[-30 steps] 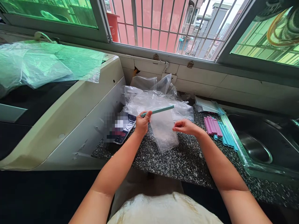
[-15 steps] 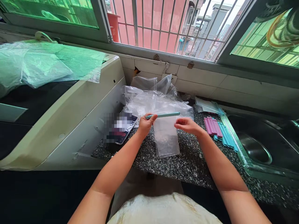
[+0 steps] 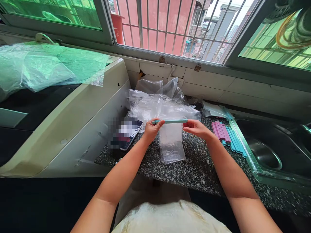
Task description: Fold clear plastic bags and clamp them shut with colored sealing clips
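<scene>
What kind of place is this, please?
Probably a home kitchen: a speckled stone counter with a steel sink set in it, below a barred window that looks onto neighbouring buildings.

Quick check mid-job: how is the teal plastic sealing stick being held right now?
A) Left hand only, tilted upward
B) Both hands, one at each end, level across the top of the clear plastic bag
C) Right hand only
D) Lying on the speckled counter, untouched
B: the left hand and right hand each pinch an end of the teal plastic sealing stick, level atop the clear plastic bag.
</scene>
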Demonstrator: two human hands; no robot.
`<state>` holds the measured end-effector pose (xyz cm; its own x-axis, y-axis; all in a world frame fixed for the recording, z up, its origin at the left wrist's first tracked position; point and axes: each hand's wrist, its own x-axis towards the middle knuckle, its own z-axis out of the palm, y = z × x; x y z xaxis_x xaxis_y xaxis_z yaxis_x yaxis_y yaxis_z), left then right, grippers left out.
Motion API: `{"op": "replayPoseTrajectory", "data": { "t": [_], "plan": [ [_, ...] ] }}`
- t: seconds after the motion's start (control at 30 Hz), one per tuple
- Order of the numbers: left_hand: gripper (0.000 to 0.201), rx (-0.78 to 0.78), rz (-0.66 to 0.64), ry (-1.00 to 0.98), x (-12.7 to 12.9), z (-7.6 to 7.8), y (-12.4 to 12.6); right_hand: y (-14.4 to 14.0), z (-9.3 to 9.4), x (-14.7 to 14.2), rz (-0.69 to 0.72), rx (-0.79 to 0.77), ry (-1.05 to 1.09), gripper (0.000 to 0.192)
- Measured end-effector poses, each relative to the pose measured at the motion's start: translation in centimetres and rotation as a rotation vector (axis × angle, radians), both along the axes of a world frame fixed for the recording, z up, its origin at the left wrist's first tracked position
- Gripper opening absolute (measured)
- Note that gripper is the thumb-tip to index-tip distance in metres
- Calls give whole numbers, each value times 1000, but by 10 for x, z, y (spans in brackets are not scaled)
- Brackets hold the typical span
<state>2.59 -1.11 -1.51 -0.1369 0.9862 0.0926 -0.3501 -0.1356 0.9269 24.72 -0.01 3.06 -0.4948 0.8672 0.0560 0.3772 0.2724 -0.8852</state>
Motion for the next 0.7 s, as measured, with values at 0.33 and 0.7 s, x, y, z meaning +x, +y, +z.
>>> {"op": "replayPoseTrajectory", "data": {
  "t": [0.33,0.7],
  "plan": [
    [40,60,-100,158,3,12,-10,-4,12,2,-50,38,-99,24],
    [38,19,-148,165,7,11,-14,-12,23,5,-18,313,-281,12]
  ]
}}
